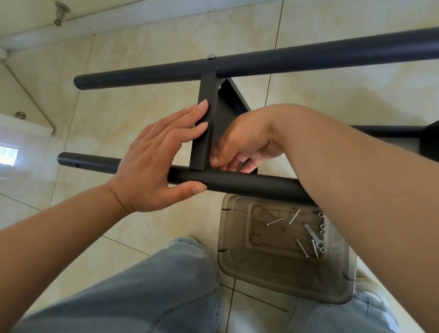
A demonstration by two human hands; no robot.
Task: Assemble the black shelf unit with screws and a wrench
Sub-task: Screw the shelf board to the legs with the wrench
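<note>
Between the two black poles, the left hand (151, 159) lies flat against the shelf panel (204, 129) and near pole (238, 184); the right hand (243, 144) curls behind the joint, contents hidden. Brace it square, seat fastener straight, then fetch the wrench (312, 236) from the tray (283, 280)

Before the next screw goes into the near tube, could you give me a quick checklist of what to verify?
1. Left hand steadies the shelf edge and near tube: ok.
2. Shelf edge seated against the near tube: ok.
3. Far tube joint has a screw head: ok.
4. Spare screws and wrench in the tray: ok.
5. What the right hand holds behind the shelf edge: cannot tell.
6. Near joint holes aligned: cannot tell.
</note>
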